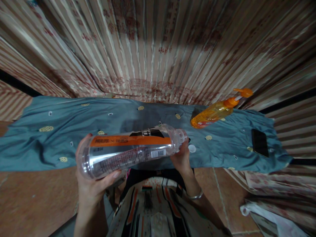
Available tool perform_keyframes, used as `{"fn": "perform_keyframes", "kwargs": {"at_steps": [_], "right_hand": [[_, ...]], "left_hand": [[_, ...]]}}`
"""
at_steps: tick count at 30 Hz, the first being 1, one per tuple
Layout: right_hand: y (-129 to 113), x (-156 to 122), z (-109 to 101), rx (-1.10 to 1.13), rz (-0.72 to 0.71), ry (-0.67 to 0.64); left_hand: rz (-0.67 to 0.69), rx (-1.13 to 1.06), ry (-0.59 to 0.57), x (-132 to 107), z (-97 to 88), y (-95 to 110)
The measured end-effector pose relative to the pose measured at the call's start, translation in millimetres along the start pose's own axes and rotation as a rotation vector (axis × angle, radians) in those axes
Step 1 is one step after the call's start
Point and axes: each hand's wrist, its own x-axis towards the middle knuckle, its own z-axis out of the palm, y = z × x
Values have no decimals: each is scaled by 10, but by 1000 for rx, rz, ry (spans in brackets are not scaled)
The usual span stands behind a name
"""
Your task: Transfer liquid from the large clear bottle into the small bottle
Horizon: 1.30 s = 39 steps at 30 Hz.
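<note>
I hold a large clear plastic bottle (130, 149) with an orange label on its side, lying horizontally over the edge of a blue-grey cloth-covered surface (61, 131). My left hand (92, 184) wraps round the bottle's base. My right hand (182, 158) grips the bottle near its uncapped neck. A small white cap (192, 148) lies on the cloth just right of my right hand.
An orange pump bottle (217, 112) stands on the cloth at the right. A black phone (259, 142) lies near the cloth's right end. Striped curtains (158, 49) hang behind. Reddish floor tiles (32, 197) lie below; cloth and a white bag (271, 217) sit bottom right.
</note>
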Motion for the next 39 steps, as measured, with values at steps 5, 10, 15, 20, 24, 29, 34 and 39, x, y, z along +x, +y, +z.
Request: {"fn": "perform_keyframes", "kwargs": {"at_steps": [5, 10, 15, 20, 24, 29, 34, 39], "right_hand": [[3, 5, 4, 52, -13, 6], [-56, 33, -19, 61, -50, 33], [-40, 34, -15, 61, -68, 46], [-14, 24, -10, 48, -67, 46], [-12, 28, -26, 35, -74, 38], [-19, 34, -24, 41, -85, 54], [8, 23, 8, 63, -62, 49], [73, -2, 28, 83, -8, 7]], "left_hand": [[8, 1, 8, 4, 3, -22], [11, 4, 5, -2, -1, -43], [-9, -4, 11, -17, 2, -31], [16, -13, 13, 2, 10, -18], [22, -15, 3, 10, 11, -16], [14, -3, 14, 2, 11, -11], [-21, -47, 1, 1, -5, -42], [53, -26, 14, 24, 18, -12]]}}
